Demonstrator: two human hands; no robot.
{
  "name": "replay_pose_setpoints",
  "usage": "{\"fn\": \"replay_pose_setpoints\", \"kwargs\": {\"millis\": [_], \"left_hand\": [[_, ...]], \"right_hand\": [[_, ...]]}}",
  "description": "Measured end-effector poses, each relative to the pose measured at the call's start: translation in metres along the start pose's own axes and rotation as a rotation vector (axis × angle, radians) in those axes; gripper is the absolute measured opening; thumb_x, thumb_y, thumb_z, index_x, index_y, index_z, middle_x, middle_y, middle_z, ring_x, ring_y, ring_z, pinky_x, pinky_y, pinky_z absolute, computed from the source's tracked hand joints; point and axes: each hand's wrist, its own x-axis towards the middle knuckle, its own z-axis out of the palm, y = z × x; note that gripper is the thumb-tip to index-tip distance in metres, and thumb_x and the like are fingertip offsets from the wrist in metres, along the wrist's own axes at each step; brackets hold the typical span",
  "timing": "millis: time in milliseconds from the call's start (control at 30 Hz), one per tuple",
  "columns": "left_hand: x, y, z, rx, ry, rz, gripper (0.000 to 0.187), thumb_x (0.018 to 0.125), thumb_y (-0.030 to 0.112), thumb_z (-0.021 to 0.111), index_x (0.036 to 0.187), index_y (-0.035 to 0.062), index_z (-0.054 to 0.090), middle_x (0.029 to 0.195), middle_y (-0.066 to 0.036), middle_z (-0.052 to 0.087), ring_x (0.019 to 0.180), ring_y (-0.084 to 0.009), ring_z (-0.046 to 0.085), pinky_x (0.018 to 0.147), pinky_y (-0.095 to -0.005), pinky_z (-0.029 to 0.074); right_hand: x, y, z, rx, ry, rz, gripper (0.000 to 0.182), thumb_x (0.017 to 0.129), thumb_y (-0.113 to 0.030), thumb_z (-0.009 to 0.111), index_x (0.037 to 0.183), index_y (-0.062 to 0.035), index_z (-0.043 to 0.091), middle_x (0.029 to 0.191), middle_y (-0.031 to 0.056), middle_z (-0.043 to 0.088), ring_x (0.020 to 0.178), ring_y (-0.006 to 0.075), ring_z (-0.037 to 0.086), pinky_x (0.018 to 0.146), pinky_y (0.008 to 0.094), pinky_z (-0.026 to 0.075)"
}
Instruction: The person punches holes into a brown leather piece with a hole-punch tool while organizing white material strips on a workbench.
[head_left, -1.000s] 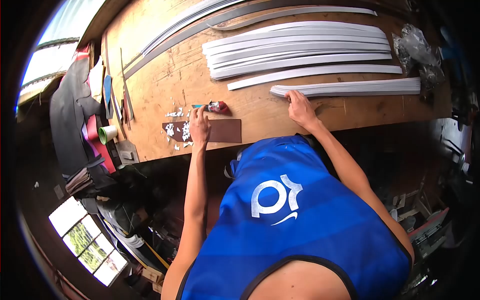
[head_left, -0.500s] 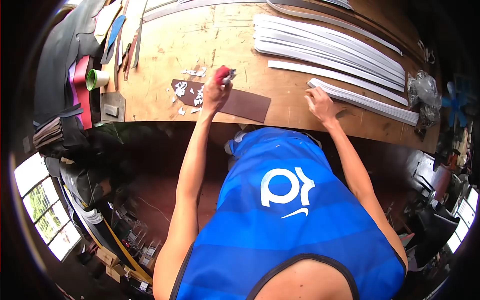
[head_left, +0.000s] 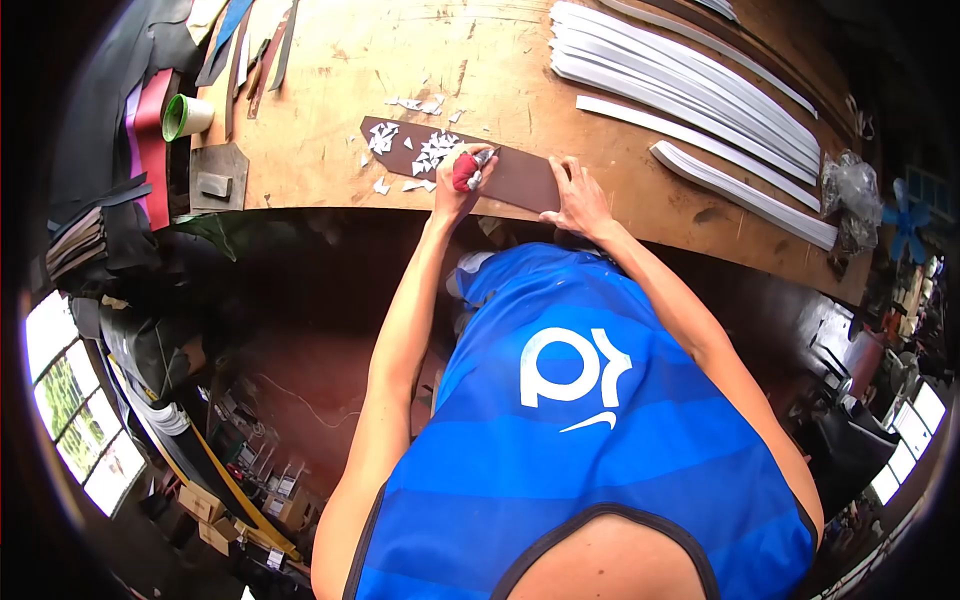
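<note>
My left hand (head_left: pixel 460 187) is closed around a red-wrapped tool with metal parts (head_left: pixel 467 172); its exact kind is hard to make out. The tool is over the middle of a dark brown board (head_left: pixel 525 178) that lies on the wooden table. Small white cut scraps (head_left: pixel 437 150) lie in a pile on the board, just left of that hand, and more are scattered around it. At the board's right end rests my right hand (head_left: pixel 582 200), fingers apart, touching the edge and holding nothing visible.
Stacked white strips (head_left: pixel 680 85) lie at the right, with a single strip (head_left: pixel 695 150) and a smaller bundle (head_left: pixel 745 195) nearer. A green-and-white cup (head_left: pixel 188 118), a metal plate (head_left: pixel 218 178) and coloured sheets (head_left: pixel 152 150) are at the left. Plastic wrapping (head_left: pixel 850 190) sits at the right edge.
My right hand has left the small strip bundle and moved left to the board's end. My left hand, with the red-wrapped tool, has come lower and rightward over the board. The view has shifted.
</note>
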Motion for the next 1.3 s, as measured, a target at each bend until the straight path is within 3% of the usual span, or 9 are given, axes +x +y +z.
{"fn": "replay_pose_setpoints", "kwargs": {"millis": [67, 167, 500, 667, 933, 967, 1033, 1200, 1300], "left_hand": [[0.003, 0.001, -0.001, 0.102, -0.069, 0.020, 0.024, 0.091, 0.022, 0.074, 0.112, 0.0105, 0.070, 0.087, -0.015, 0.072, 0.075, -0.0284, 0.071, 0.066, -0.0368, 0.053], [-0.004, 0.008, -0.014, 0.227, -0.223, -0.155, 0.023, 0.093, 0.024, 0.070, 0.114, 0.0135, 0.069, 0.086, -0.016, 0.071, 0.076, -0.0307, 0.071, 0.064, -0.0380, 0.053], [-0.070, 0.012, 0.002, 0.085, -0.224, 0.152, 0.030, 0.090, 0.016, 0.072, 0.119, 0.0118, 0.071, 0.087, -0.015, 0.069, 0.082, -0.0272, 0.068, 0.074, -0.0358, 0.054], [-0.063, -0.006, -0.017, -0.065, 0.022, -0.134, 0.026, 0.096, 0.017, 0.067, 0.121, 0.0096, 0.071, 0.088, -0.014, 0.070, 0.078, -0.0215, 0.065, 0.073, -0.0331, 0.052], [-0.076, -0.002, 0.012, 0.071, -0.099, 0.174, 0.029, 0.091, 0.015, 0.071, 0.120, 0.0151, 0.072, 0.087, -0.012, 0.070, 0.077, -0.0223, 0.065, 0.071, -0.0335, 0.053], [-0.079, -0.004, 0.006, -0.042, -0.082, -0.117, 0.026, 0.094, 0.016, 0.069, 0.120, 0.0141, 0.072, 0.088, -0.012, 0.071, 0.078, -0.0213, 0.066, 0.072, -0.0325, 0.053], [-0.068, -0.012, -0.001, -0.164, 0.133, -0.296, 0.024, 0.095, 0.018, 0.068, 0.119, 0.0128, 0.073, 0.085, -0.012, 0.070, 0.076, -0.0206, 0.067, 0.071, -0.0326, 0.053], [-0.075, 0.007, 0.018, 0.163, -0.015, -0.008, 0.030, 0.093, 0.019, 0.071, 0.123, 0.0180, 0.071, 0.087, -0.015, 0.070, 0.077, -0.0269, 0.067, 0.071, -0.0368, 0.054], [-0.073, 0.002, 0.014, 0.008, 0.014, -0.070, 0.029, 0.095, 0.021, 0.070, 0.124, 0.0176, 0.070, 0.083, -0.008, 0.069, 0.070, -0.0163, 0.061, 0.068, -0.0308, 0.051]], "right_hand": [[-0.001, 0.001, 0.003, 0.025, 0.015, 0.009, 0.104, 0.058, -0.028, 0.093, 0.144, -0.0039, 0.039, 0.135, 0.0176, 0.041, 0.117, 0.0413, 0.052, 0.096, 0.0492, 0.050], [0.000, 0.000, 0.002, 0.060, 0.018, 0.040, 0.105, 0.058, -0.027, 0.093, 0.144, -0.0067, 0.039, 0.134, 0.0178, 0.041, 0.118, 0.0417, 0.052, 0.097, 0.0497, 0.051], [0.001, 0.007, 0.005, 0.054, 0.003, 0.056, 0.105, 0.057, -0.026, 0.093, 0.146, -0.0119, 0.040, 0.135, 0.0165, 0.042, 0.122, 0.0393, 0.050, 0.096, 0.0490, 0.052], [0.000, 0.008, 0.002, 0.057, -0.027, 0.056, 0.104, 0.056, -0.026, 0.093, 0.146, -0.0121, 0.041, 0.134, 0.0160, 0.042, 0.121, 0.0390, 0.050, 0.097, 0.0489, 0.051], [0.001, 0.010, 0.003, 0.047, -0.012, 0.035, 0.105, 0.056, -0.027, 0.094, 0.146, -0.0120, 0.042, 0.134, 0.0164, 0.042, 0.121, 0.0389, 0.050, 0.097, 0.0487, 0.050], [0.001, 0.010, 0.002, 0.045, -0.018, 0.039, 0.105, 0.056, -0.028, 0.094, 0.146, -0.0118, 0.042, 0.134, 0.0163, 0.043, 0.121, 0.0388, 0.051, 0.097, 0.0486, 0.050], [-0.001, 0.010, 0.002, 0.040, -0.025, 0.042, 0.105, 0.056, -0.028, 0.094, 0.146, -0.0116, 0.042, 0.134, 0.0163, 0.043, 0.121, 0.0388, 0.051, 0.097, 0.0485, 0.050], [0.001, 0.010, 0.001, 0.030, -0.015, 0.028, 0.103, 0.057, -0.027, 0.094, 0.145, -0.0111, 0.044, 0.133, 0.0152, 0.044, 0.118, 0.0380, 0.052, 0.097, 0.0481, 0.050], [0.001, 0.009, 0.001, 0.022, -0.010, 0.025, 0.103, 0.056, -0.028, 0.094, 0.145, -0.0108, 0.045, 0.133, 0.0147, 0.045, 0.117, 0.0377, 0.053, 0.096, 0.0480, 0.050]]}}
